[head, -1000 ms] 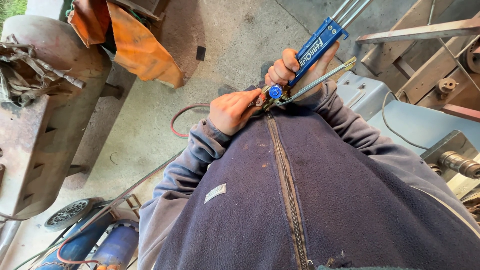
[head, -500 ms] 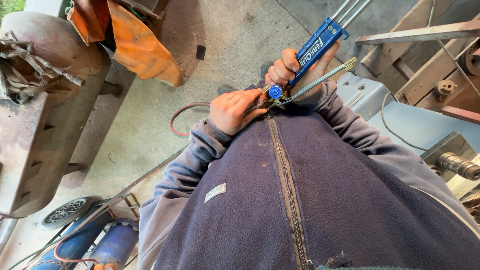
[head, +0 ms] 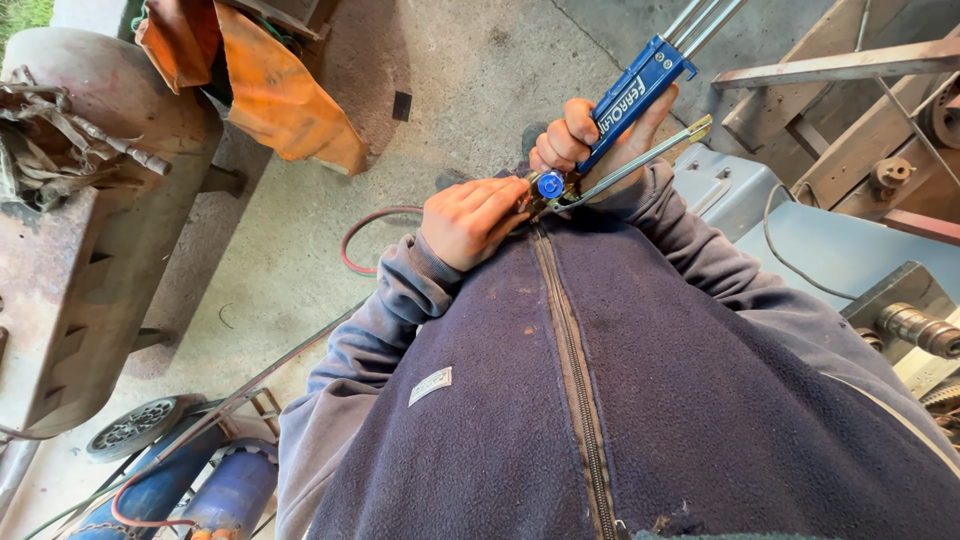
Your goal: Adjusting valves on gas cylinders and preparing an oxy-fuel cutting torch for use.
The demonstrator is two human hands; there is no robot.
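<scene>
- Head view: right hand wraps tight round the blue-handled metal cutting torch, held up at chest height against the navy fleece jacket.
- Left hand pinches the small blue valve knob at the torch's base.
- Red hose loops on the concrete floor.

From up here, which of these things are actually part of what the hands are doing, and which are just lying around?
In hand:
- blue-handled cutting torch, gripped by the right hand
- blue valve knob, left hand fingers at it
- red hose on the floor, running toward the torch

Lying about:
- orange cloth
- rusty tank
- blue cylinders
- small wheel
</scene>
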